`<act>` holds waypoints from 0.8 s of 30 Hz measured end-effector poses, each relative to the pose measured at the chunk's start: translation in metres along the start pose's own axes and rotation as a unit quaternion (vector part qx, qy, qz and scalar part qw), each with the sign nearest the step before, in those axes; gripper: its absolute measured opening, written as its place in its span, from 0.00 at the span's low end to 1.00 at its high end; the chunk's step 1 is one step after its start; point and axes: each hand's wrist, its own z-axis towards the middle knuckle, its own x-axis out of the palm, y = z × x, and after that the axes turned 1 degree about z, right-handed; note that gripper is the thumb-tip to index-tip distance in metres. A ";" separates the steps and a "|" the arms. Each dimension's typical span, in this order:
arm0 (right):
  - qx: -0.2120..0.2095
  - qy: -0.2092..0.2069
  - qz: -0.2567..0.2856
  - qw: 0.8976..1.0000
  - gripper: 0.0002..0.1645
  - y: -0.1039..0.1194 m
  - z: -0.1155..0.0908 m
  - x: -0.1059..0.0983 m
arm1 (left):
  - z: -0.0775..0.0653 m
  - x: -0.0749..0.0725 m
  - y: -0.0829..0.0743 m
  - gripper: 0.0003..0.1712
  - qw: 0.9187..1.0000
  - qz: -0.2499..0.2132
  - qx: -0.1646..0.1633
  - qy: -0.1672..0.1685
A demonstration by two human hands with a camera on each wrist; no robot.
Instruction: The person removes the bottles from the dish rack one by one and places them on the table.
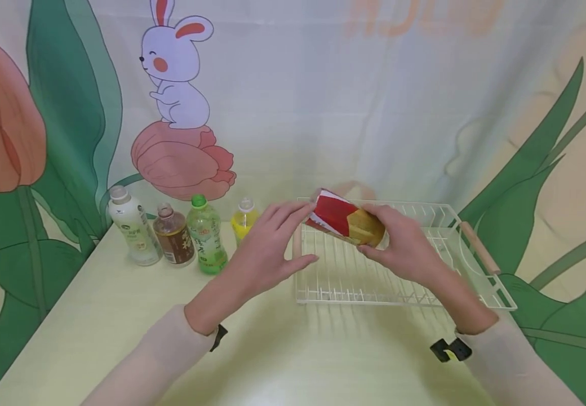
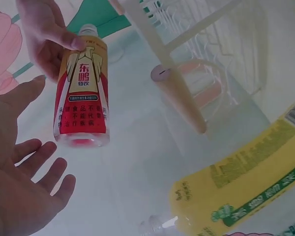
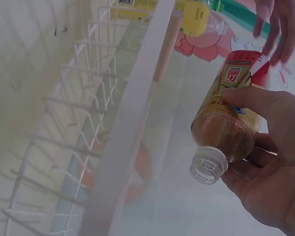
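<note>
A plastic drink bottle [image 1: 341, 215] with a red and gold label is held tilted above a white wire rack [image 1: 374, 303]. My right hand [image 1: 407, 248] grips it near the neck, thumb on one side and fingers round the other. In the right wrist view the bottle's mouth [image 3: 208, 167] has no cap. At the bottle's base end is my left hand [image 1: 260, 254], fingers extended and thumb apart. The left wrist view shows a gap between these fingers [image 2: 49, 172] and the bottle.
Left of the rack, a white bottle [image 1: 136, 231], a brown-labelled bottle [image 1: 174, 238], a green bottle [image 1: 207, 237] and a yellow-labelled bottle [image 1: 242, 221] stand in a row on the pale table [image 1: 293, 361]. The rack has wooden handles [image 1: 479, 248]. Behind hangs a printed curtain [image 1: 293, 101].
</note>
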 end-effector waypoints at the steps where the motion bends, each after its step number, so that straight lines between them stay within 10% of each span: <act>1: -0.006 0.006 -0.004 1.000 0.46 0.004 0.001 0.001 | 0.005 0.001 0.000 0.51 1.000 0.012 0.005 0.002; 9: -0.064 0.029 -0.029 0.997 0.46 0.024 0.002 0.014 | 0.018 0.010 -0.003 0.51 0.993 0.086 -0.014 0.081; 24: -0.077 0.031 -0.037 0.996 0.46 0.037 0.003 0.022 | 0.014 0.015 -0.001 0.44 0.985 0.139 -0.016 0.098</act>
